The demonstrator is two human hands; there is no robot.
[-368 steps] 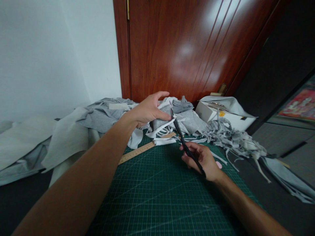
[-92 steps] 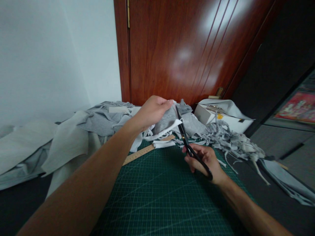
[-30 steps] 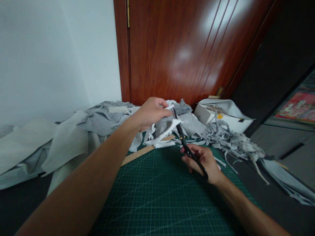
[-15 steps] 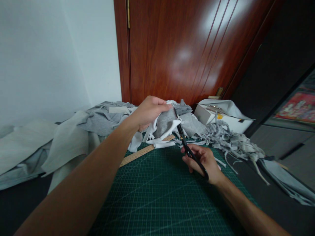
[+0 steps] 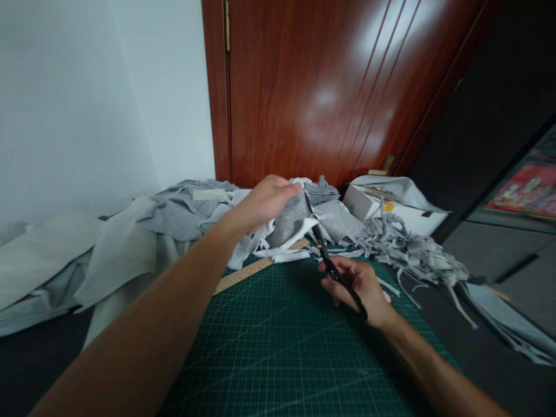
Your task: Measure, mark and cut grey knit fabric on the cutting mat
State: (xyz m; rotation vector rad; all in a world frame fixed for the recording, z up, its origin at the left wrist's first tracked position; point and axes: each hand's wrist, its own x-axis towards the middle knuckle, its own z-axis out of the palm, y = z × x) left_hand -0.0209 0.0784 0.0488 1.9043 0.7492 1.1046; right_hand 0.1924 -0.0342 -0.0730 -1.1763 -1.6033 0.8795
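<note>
- Head view: the left hand is pinching the upper edge of the grey fabric, holding it up beyond the far part of the green cutting mat.
- The right hand is gripping the black scissors by the handles; the 2 hands are staying apart, not touching each other.
- The scissors are pointing up and away, their blades lying along the fabric's right side, where a white strip is hanging; whether the 2 blades are parted is too small to tell.
- The person seems to be trimming the strip from the fabric's edge.
- The next move is probably calling for a taut edge, blades lined up with the uncut part and left fingertips clear of the tips.
- Compared with 3.1 s ago, the strip's right end is sitting lower and farther left, and the scissor tips are pointing slightly more leftward.
- Compared with 12.3 s ago, the left index finger is no longer sticking out above the thumb.
- The wooden ruler is lying on the mat, partly behind the left forearm.
</note>
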